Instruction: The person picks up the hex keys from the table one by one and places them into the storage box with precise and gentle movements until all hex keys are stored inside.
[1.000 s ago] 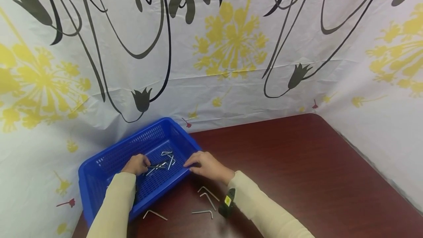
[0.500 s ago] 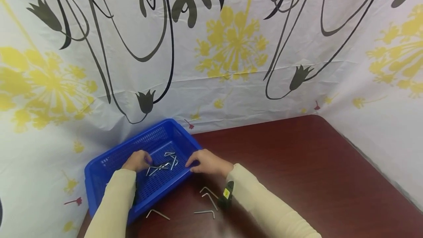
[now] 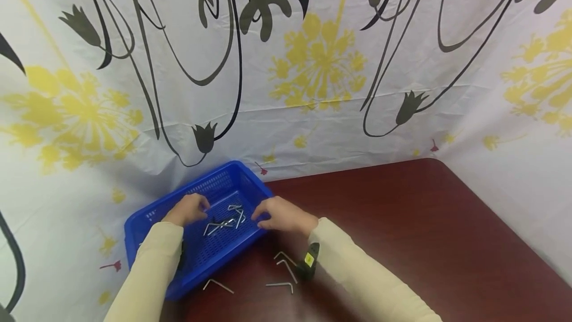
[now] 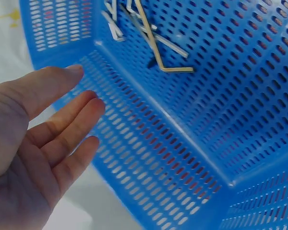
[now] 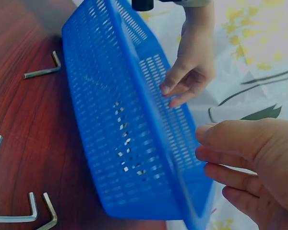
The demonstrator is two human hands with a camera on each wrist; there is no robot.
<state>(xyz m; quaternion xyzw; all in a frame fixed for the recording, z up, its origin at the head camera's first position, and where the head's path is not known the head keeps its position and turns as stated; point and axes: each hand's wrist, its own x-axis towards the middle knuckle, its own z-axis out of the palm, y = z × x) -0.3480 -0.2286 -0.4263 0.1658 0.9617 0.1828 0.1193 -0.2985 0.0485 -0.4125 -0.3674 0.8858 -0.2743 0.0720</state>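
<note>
Silver keys (image 3: 227,223): we see L-shaped rods crossing in a loose pile on the floor of the blue basket (image 3: 210,252), between the left hand (image 3: 187,208) and the right hand (image 3: 281,214).
Leftmost key (image 4: 156,50): its bend sits on the left hand's side; its long arm runs rightward into the pile.
Left fingers: relaxed, well parted from the thumb, holding nothing; the pile lies just to their right.
Right fingers: loosely bent, narrowly apart from the thumb, holding nothing; the pile lies to their left. Rim contact we cannot tell.
Nearer hand: too close for us to call.
Desk (image 3: 380,212): four more keys lie before the basket.
Flowered cloth (image 3: 313,128): hangs behind.
</note>
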